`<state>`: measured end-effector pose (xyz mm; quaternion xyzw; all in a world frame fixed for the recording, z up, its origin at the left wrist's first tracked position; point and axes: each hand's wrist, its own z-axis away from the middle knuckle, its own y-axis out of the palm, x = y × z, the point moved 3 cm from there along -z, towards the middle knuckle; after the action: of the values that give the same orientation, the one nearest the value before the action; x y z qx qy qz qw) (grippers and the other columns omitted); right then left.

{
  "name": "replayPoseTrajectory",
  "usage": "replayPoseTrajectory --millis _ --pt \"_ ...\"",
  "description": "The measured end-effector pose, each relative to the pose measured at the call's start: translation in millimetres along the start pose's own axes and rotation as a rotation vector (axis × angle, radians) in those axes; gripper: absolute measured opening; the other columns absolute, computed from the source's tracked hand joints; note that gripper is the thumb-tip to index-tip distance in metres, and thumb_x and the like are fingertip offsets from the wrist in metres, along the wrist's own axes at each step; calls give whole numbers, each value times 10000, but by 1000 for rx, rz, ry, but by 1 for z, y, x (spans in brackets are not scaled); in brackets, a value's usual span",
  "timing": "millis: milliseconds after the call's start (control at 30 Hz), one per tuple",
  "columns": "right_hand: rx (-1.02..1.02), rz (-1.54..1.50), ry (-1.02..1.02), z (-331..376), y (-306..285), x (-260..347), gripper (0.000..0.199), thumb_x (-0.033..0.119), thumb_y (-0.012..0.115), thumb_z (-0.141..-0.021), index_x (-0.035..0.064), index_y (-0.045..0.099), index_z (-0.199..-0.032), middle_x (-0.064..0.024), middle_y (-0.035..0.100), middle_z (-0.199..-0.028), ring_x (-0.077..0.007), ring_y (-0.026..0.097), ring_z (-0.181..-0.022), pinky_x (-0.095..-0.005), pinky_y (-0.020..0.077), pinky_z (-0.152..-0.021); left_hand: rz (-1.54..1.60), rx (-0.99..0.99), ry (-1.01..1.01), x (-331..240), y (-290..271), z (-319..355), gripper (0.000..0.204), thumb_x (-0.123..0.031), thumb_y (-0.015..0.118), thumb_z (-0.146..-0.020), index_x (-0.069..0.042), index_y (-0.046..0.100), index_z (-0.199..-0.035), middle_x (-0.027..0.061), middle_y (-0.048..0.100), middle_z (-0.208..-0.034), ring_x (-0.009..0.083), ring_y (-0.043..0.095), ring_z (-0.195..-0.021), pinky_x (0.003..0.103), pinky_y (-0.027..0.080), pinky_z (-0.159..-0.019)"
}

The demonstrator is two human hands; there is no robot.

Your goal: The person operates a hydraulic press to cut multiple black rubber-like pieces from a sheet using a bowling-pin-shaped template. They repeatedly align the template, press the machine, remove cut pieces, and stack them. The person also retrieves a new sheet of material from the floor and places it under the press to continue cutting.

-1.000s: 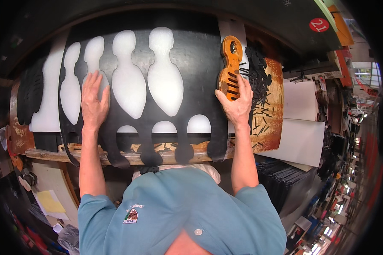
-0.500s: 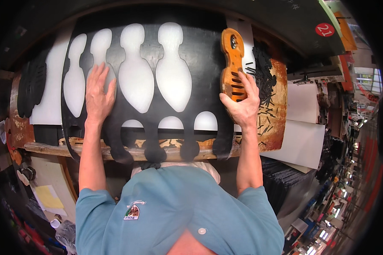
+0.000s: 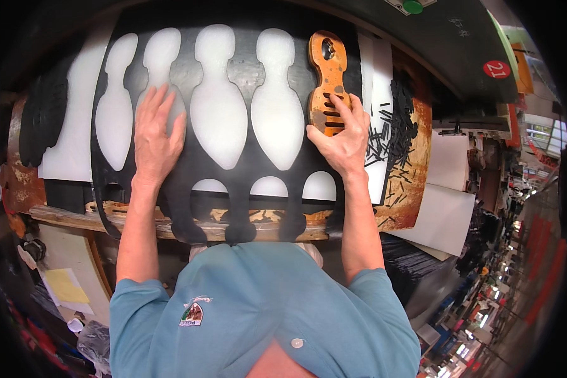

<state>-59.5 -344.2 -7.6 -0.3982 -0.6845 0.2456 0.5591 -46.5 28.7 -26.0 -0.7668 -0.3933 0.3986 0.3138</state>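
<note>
A black sheet (image 3: pixel 246 63) lies over a white board, which shows through several sole-shaped cut-outs and some rounded notches along its near edge. My left hand (image 3: pixel 157 135) rests flat with fingers slightly spread, across the second cut-out (image 3: pixel 162 50) from the left. On the sheet's right part lies an orange cutting die (image 3: pixel 326 79), similar in outline to the cut-outs, with an oval opening at its far end and several slots. My right hand (image 3: pixel 346 135) grips its near end, thumb on the left edge and fingers over the slots and right side.
Small black strips (image 3: pixel 390 132) are scattered right of the sheet, on the white board and a worn brown surface (image 3: pixel 412 170). A dark machine part (image 3: pixel 447 50) overhangs the far right. A wooden rail (image 3: pixel 75 217) runs along the near edge. Stacked black sheets (image 3: pixel 416 264) lie at lower right.
My right hand has moved the cutting die left, from the sheet's right edge to beside the rightmost cut-out. My left hand stays on the sheet. The whole view has shifted slightly.
</note>
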Motion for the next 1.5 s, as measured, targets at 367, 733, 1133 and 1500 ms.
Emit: replayPoseTrajectory --millis 367,733,1133,1500 --pt "180 -1657 416 24 -40 -1 810 283 738 -896 -59 473 -1581 -306 622 -1444 -448 659 -1295 -524 530 -1182 71 -16 -5 2 -2 1 459 -79 770 -949 20 662 -1384 219 620 -1519 470 530 -1449 539 430 -1213" --pt "51 -877 302 12 -42 10 793 71 845 -825 -95 537 -1537 -207 643 -1442 -223 711 -1174 -322 595 -1005 90 -15 -7 2 -3 1 455 -91 775 -946 25 679 -1376 226 611 -1530 463 522 -1462 535 415 -1229" --pt "-51 73 30 -8 1 2 732 319 882 -678 39 753 -1342 -356 488 -1559 -442 524 -1351 -501 492 -1140 88 -5 -6 0 -4 -1 432 -101 773 -956 36 689 -1357 230 604 -1537 475 503 -1478 556 398 -1236" --pt "-109 8 -119 -7 5 -9 680 307 886 -679 48 773 -1297 -299 535 -1514 -416 548 -1270 -480 538 -1061 353 -160 39 -19 -32 10 217 26 680 -1002 24 750 -1207 194 760 -1273 367 717 -1247 431 575 -1043"
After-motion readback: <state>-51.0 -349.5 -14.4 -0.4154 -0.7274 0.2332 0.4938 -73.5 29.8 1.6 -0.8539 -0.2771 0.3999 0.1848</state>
